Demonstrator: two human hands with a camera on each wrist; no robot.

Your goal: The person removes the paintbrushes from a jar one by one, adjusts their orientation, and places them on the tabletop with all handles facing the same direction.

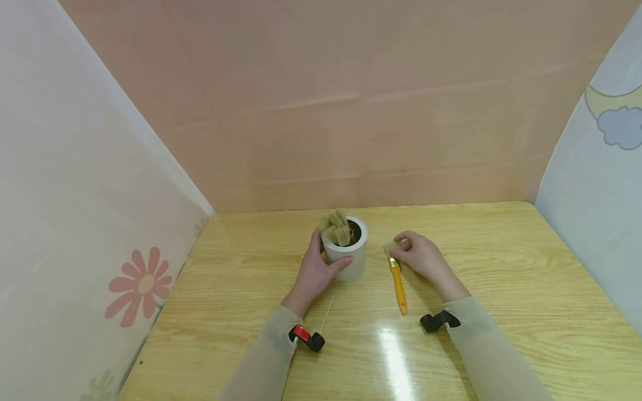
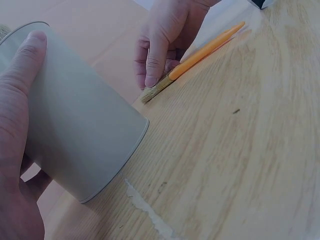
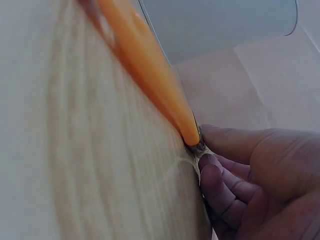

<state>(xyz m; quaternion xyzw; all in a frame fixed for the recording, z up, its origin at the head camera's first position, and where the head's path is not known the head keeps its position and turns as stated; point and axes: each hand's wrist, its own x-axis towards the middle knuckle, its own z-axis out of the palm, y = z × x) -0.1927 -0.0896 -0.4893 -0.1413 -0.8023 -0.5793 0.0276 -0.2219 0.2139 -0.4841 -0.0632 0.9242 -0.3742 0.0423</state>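
- While the left hand [image 1: 310, 274] holds the can [image 1: 351, 264], thumb across its front and fingers behind, a wrist turn could tip it; can apparently upright on the surface [image 1: 241, 267].
- Tan clump [image 1: 336, 227], heaped at the can's left rim: likely top-heavy; a jolt could shed pieces.
- Brush [image 1: 398, 281], orange-handled, lying to the right of the can, bristles pointing away from the person: a tug could swivel the handle or loosen bristles.
- Right hand [image 1: 423, 257], fingers narrow, pinching the bristles: a slack pinch could slip.
- Left wall [image 1: 100, 195]: well apart from the left hand; room to slide the can that way.
- Back wall [image 1: 351, 139]: bounds the far edge, limiting forward reach.
- Can-to-brush gap: slight; sideways swings could knock one against the other.
- Right wall [image 1: 592, 167]: well apart; ample room for the right hand.
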